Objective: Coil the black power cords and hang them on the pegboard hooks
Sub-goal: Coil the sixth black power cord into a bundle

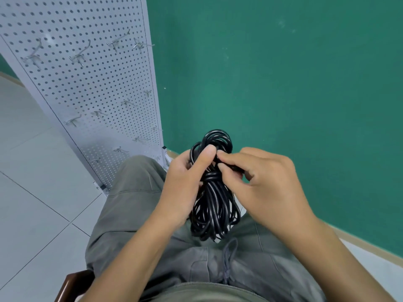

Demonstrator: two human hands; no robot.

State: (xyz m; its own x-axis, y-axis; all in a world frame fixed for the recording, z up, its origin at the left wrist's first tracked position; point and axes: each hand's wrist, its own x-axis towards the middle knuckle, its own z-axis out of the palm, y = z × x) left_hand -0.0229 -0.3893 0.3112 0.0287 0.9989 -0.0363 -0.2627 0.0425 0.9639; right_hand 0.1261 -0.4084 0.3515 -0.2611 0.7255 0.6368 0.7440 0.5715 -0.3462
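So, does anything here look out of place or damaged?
Nothing stands out. The cord is coiled and wrapped at its middle, held by the left hand while the right hand pinches its end. The hooks on the pegboard are bare.

Single head-worn view, steeply downward, close over lap [196, 264] and hands [229, 182]

pale tiled floor [32, 171], pegboard [87, 83] standing on it

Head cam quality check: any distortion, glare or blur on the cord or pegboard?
Head view: wide-angle bend, pegboard edges lean and curve; soft, even light, no hard shadows; thin glare streaks on the black cord coil; left hand and right hand sharp; upper hooks look slightly smeared.
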